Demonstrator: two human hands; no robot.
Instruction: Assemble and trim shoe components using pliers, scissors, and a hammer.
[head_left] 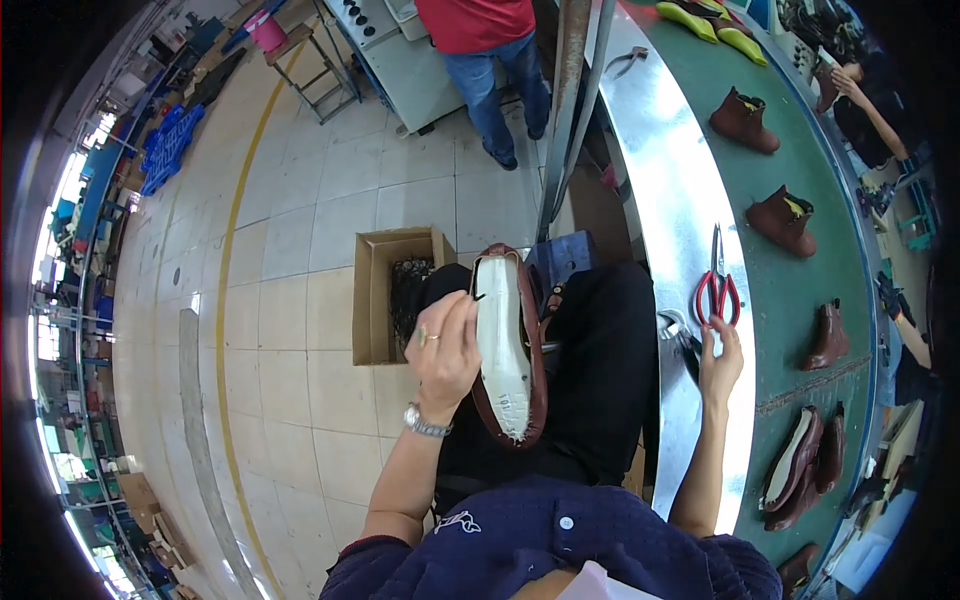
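Observation:
A brown leather boot [538, 375] lies upside down across my lap, its pale sole [502, 340] facing up. My left hand [445, 345] is closed in a pinch at the sole's left edge, with a short thin dark piece [480, 296] at its fingertips; its kind is too small to tell. On the metal ledge to my right lie red-handled scissors [717, 285], points away from me. My right hand [720, 362] has its fingers closed at the lower ends of their handles. Pincers [676, 326] with a metal head lie just left of that hand.
An open cardboard box [375, 300] holding dark material stands left of my knees. Beyond the metal ledge [690, 170], a green conveyor [785, 285] carries several brown boots [780, 220]. Another pair of pincers [628, 60] lies farther along. A person in red [480, 25] stands ahead, past a metal post [565, 110].

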